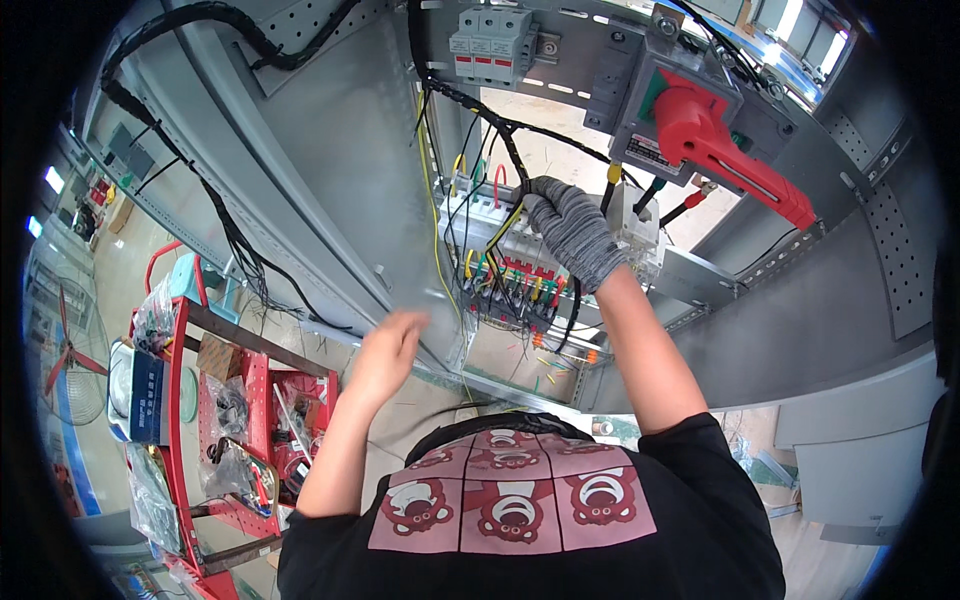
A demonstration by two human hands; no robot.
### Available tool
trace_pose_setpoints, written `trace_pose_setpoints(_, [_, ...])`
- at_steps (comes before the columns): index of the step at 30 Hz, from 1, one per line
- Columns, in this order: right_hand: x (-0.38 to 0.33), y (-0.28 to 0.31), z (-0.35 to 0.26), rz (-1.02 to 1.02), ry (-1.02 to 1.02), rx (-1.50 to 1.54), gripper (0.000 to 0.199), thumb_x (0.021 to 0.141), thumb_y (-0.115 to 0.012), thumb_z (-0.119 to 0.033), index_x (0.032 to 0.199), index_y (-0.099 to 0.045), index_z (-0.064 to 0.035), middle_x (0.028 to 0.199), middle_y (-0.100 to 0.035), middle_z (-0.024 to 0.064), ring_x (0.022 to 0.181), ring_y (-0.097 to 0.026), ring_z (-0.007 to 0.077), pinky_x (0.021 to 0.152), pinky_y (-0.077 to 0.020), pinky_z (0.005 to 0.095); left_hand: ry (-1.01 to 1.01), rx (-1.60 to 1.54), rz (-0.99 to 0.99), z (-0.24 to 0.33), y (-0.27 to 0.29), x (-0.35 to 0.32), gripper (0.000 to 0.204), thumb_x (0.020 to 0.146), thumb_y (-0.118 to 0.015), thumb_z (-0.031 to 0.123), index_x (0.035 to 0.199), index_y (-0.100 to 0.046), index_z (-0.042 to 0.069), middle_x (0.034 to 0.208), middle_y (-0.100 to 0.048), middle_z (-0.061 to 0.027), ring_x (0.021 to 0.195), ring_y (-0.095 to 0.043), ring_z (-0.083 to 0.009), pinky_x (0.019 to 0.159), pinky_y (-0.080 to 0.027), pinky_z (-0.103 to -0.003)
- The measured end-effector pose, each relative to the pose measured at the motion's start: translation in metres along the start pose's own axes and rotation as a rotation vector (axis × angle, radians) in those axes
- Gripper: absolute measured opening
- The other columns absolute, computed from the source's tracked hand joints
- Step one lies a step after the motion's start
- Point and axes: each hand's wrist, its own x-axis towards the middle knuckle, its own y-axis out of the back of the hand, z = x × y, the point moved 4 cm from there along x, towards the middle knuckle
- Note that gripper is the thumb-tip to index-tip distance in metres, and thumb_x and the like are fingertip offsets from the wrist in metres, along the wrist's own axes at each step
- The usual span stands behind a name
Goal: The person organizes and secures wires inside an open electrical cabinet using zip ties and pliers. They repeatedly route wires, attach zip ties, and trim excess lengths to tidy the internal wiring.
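Observation:
My right hand (575, 230), in a grey knitted glove, reaches into the metal cabinet. Its fingers close around a black-wrapped wire bundle (515, 150) where it comes down to a row of breakers (480, 215). Below the glove, many thin black, yellow and green wires run into a lower row of terminals (510, 305). Bare and smeared by motion, my left hand (395, 345) is in the air at the cabinet's left side, near a yellow-green wire (440, 240). I cannot make out its fingers or anything in them.
A red-handled switch (700, 130) sits at the upper right, with a grey three-pole fuse holder (490, 50) at top centre. Along the left panel hangs another black harness (215, 200). A red tool cart (255, 400) with bags and parts stands left, near a fan (70, 355).

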Motion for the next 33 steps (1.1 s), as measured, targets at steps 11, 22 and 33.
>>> trace_pose_setpoints(11, [-0.010,0.012,-0.004,0.047,-0.044,-0.056,0.024,0.092,-0.055,-0.018,0.105,-0.061,0.0007,0.076,-0.062,0.0114,0.070,-0.058,0.0149,0.066,-0.0473,0.0302,-0.063,-0.953,-0.046,0.103,-0.015,0.142,0.030,0.096,-0.047,0.008,0.125,-0.052,-0.001,0.111,-0.060,-0.0040,0.085,-0.057,-0.0141,0.082,-0.044,-0.025])
trace_pose_setpoints(22, [-0.014,-0.028,0.026,0.030,-0.149,0.209,0.022,0.090,-0.053,-0.011,0.108,-0.062,0.0000,0.087,-0.065,0.0105,0.081,-0.060,0.0189,0.077,-0.0479,0.0307,-0.094,-1.090,-0.432,0.115,0.012,0.156,0.031,0.094,-0.050,0.007,0.123,-0.050,-0.002,0.118,-0.059,-0.0089,0.087,-0.063,-0.0130,0.074,-0.050,-0.023])
trace_pose_setpoints(33, [-0.019,-0.015,-0.023,-0.025,-0.352,0.695,0.031,0.093,-0.055,-0.031,0.098,-0.063,-0.0016,0.074,-0.061,0.0005,0.062,-0.055,0.0064,0.058,-0.0464,0.0211,-0.464,0.571,0.296,0.148,0.028,0.125,0.023,0.082,-0.064,0.030,0.082,-0.058,0.008,0.067,-0.063,-0.0080,0.064,-0.061,-0.0281,0.058,-0.046,-0.039])
